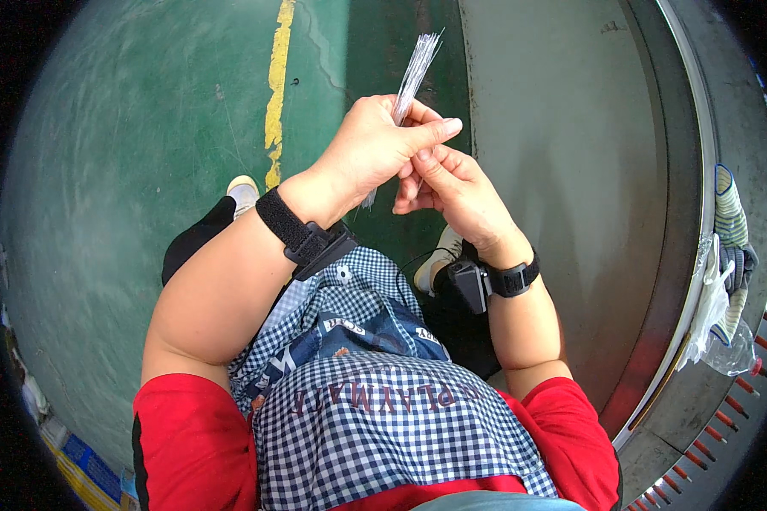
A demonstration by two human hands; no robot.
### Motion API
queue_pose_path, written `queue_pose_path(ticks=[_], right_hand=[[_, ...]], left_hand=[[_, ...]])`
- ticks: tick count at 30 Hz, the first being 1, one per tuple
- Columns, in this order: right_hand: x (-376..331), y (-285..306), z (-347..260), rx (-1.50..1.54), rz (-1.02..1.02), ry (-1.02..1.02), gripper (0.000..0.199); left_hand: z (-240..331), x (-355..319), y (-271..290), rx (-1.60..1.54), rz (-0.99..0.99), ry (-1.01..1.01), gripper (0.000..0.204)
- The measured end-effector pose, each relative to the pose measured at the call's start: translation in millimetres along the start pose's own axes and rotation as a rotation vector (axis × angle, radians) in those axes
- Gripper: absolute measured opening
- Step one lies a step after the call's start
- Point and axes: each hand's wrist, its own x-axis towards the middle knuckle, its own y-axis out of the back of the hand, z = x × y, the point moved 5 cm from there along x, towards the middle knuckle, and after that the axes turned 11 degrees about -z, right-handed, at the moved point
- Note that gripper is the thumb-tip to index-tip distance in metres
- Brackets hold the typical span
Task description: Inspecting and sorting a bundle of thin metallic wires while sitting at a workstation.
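Observation:
My left hand is closed around a bundle of thin, silvery-white wire strands. The strands fan out a little above the fist, and their lower ends show beneath it. Close against it, my right hand has its thumb and fingers pinched together just below the left thumb. What lies between those right fingertips is too small and too covered to make out. Both hands are raised in front of my checked apron, above the floor.
Along the right runs a grey panel with a metal edge. Beyond it lie a striped glove, a clear plastic bottle and a row of red-brown pegs. A worn yellow line crosses the green floor.

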Motion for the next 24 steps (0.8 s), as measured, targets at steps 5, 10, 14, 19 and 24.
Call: queue_pose_path(ticks=[5, 10, 14, 19, 24], right_hand=[[1.0, 4.2, 2.0, -0.07, 0.054, 0.024, 0.029], [1.5, 3.5, 2.1, -0.08, 0.068, 0.014, 0.029], [2.2, 3.4, 5.2, -0.066, 0.071, 0.023, 0.031], [2.1, 4.1, 5.1, -0.073, 0.071, 0.032, 0.032], [2.2, 3.0, 4.4, -0.071, 0.075, 0.03, 0.033]], left_hand=[[-5.3, 4.4, 0.5, 0.028, 0.023, -0.03, 0.03], [-4.1, 2.5, -0.5, 0.038, 0.021, -0.002, 0.031], [-6.9, 3.7, 0.1, 0.019, 0.006, -0.001, 0.031], [-5.7, 3.8, -0.7, 0.023, 0.003, -0.001, 0.032], [-5.1, 2.9, -1.4, 0.023, -0.004, -0.004, 0.032]])
